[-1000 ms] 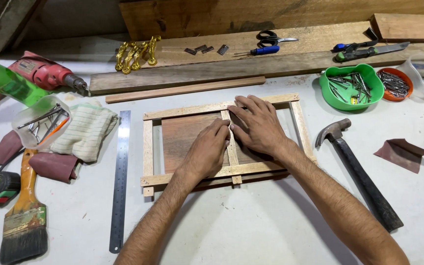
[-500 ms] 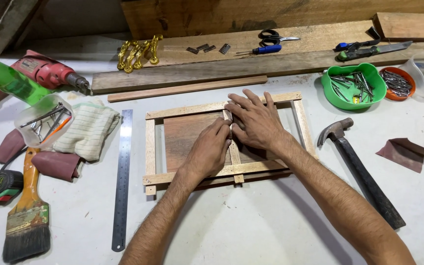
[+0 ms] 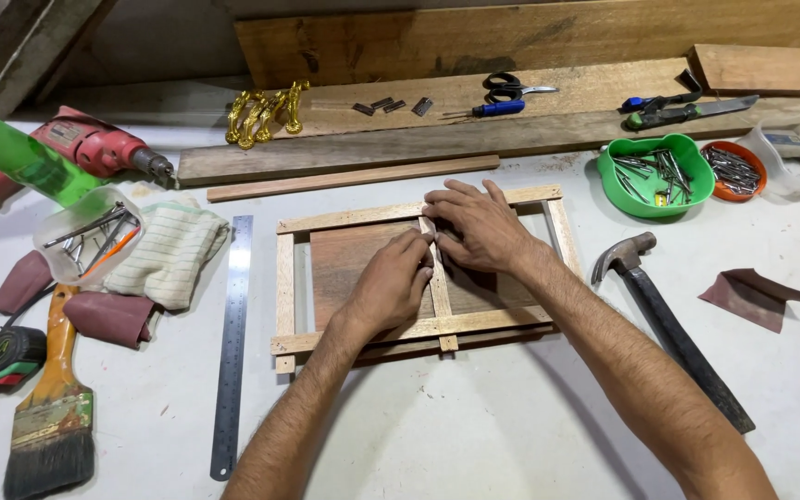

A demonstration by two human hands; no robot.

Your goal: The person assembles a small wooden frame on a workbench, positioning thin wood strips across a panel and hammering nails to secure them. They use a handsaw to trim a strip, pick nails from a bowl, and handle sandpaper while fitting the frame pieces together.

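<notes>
Both hands flat, left hand (image 3: 389, 287) and right hand (image 3: 479, 225) pressing centre strip (image 3: 440, 294) of wooden frame (image 3: 284, 278), possibly pinching it, hammer (image 3: 668, 324) beside, steel ruler (image 3: 231, 343) left.

A woodworking shop: hammer (image 3: 668, 324), drill (image 3: 94, 148), planks (image 3: 530, 37), nails (image 3: 655, 171).

Bare table (image 3: 437, 435) below the frame (image 3: 284, 287); ruler (image 3: 231, 343) left, hammer (image 3: 668, 324) right

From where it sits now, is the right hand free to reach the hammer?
Probably yes: the right hand rests on the wooden frame, and the hammer lies just beside it with only bare table between them.
</notes>
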